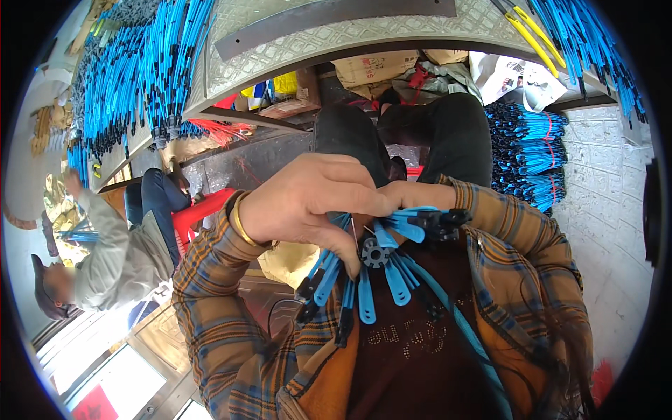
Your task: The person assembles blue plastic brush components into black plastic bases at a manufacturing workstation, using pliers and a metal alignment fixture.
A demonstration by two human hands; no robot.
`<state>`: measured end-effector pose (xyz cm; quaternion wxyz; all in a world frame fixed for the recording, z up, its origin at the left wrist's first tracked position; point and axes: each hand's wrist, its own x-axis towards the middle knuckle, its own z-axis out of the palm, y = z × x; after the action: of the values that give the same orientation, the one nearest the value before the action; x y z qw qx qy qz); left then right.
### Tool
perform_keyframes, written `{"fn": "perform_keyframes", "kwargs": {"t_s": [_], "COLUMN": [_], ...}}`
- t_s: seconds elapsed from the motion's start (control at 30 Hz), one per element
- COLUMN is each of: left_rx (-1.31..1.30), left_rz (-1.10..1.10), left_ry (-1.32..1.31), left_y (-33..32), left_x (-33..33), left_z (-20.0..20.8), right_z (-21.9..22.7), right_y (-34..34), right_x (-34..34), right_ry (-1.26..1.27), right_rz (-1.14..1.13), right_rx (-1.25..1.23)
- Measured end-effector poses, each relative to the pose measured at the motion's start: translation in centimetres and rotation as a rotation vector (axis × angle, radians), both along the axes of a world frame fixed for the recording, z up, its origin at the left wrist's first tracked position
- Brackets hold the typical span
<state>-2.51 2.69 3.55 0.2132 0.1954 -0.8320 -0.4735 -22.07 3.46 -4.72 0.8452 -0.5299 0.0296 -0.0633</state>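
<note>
Left grip: your left hand (308, 203) clamped the blue ties (378, 269) at chest height.
Right grip: hidden; cannot tell.
Gear: black gear (375, 253) sat among ties.
Risk: loosened fingers could have spilled ties.

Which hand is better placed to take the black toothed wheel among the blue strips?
Probably left: the left hand grips the blue strips with its thumb right beside the black toothed wheel; the right hand is mostly hidden behind it.
</note>
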Motion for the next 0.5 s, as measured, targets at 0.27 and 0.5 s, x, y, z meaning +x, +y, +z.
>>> {"fn": "perform_keyframes", "kwargs": {"t_s": [0.27, 0.5], "left_rx": [0.246, 0.377], "left_rz": [-0.096, -0.027], "left_ry": [0.037, -0.007], "left_y": [-0.3, -0.3], "left_x": [-0.5, -0.2], "left_z": [-0.9, -0.4], "right_z": [-1.0, -1.4], "right_y": [0.0, 0.3], "right_x": [-0.2, 0.1], "right_ry": [-0.087, -0.115], "right_rz": [-0.006, -0.045], "right_rx": [-0.126, -0.066]}}
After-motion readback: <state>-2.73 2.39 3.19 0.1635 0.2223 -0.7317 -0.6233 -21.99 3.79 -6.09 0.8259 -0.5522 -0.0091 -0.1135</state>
